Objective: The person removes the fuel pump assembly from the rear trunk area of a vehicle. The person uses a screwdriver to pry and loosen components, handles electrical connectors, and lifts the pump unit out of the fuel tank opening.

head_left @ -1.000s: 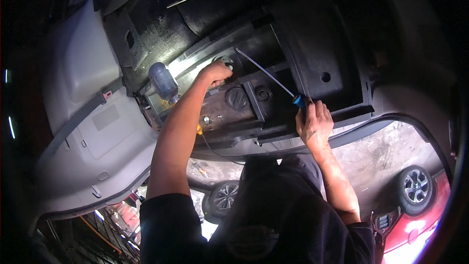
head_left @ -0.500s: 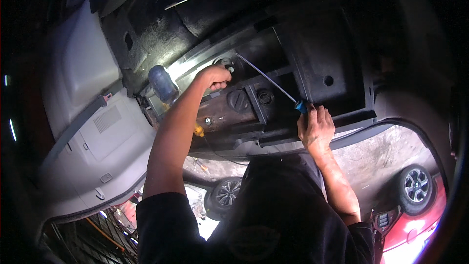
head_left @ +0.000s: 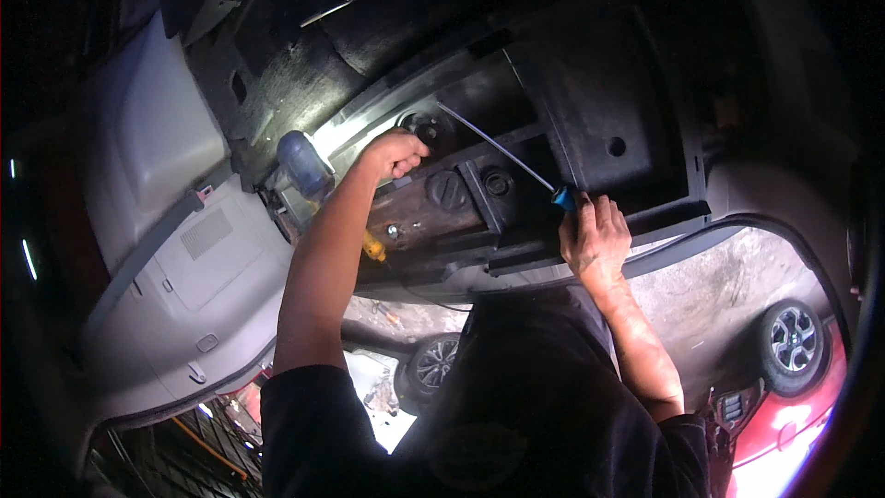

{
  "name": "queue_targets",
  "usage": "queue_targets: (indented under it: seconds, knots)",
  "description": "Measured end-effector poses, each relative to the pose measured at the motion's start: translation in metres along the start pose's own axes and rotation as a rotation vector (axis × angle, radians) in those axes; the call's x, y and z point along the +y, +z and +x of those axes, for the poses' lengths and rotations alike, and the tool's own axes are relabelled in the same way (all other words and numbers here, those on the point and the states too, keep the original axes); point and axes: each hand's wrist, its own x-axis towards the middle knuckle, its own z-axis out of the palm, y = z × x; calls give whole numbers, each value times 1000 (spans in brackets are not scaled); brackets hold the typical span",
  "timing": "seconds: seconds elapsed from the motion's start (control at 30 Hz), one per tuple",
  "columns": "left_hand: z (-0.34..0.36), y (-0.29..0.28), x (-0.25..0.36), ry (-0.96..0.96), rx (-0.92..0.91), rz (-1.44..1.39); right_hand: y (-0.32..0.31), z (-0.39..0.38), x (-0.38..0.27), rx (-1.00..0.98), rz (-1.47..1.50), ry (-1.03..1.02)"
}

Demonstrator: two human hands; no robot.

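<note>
My left hand [head_left: 396,153] is closed, fingers curled, beside a dark round fitting [head_left: 427,131] in the car's trunk floor well. Whatever is pinched in those fingers, if anything, is hidden. In my right hand [head_left: 599,238] is a long-shank screwdriver [head_left: 498,148] with a blue handle. Its shank slants up and left, and the tip ends just right of the round fitting. Nearer to me, a round dark cap [head_left: 448,191] sits on a brownish metal panel [head_left: 419,209]. A second round fitting [head_left: 499,183] lies right of that cap.
Left of my left forearm stands a blue rounded object [head_left: 304,164] next to a bright glow. A yellow-ended object [head_left: 372,247] lies beside the forearm. Grey trim [head_left: 217,249] lines the left side. A black moulded tray [head_left: 613,111] fills the right; a red car [head_left: 793,424] stands behind me.
My left hand has drawn slightly left and down, so the round fitting shows more fully. My right hand keeps its hold on the screwdriver. The whole view has shifted a little.
</note>
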Motion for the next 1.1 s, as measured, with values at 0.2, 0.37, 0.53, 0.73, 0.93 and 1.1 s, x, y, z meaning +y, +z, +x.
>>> queue_targets:
  seconds: [0.2, 0.37, 0.53, 0.73, 0.93, 1.1]
  knots:
    - [-4, 9, 8, -15, 37, 53, -1, -1, 0, -18, 6, 8]
    - [5, 0, -4, 8, -4, 26, -2, -3, 0, -55, 40, 25]
    - [-20, 9, 7, 25, 10, 87, -4, -2, -1, -22, 42, 16]
    - [-18, 17, 9, 16, 53, 20, -4, -5, 3, -12, 44, 3]
    - [-11, 7, 9, 18, 10, 103, -8, -3, 2, -14, 48, -5]
    - [-7, 4, 4, -10, 41, -25, -5, -4, 1, 2, 36, 3]
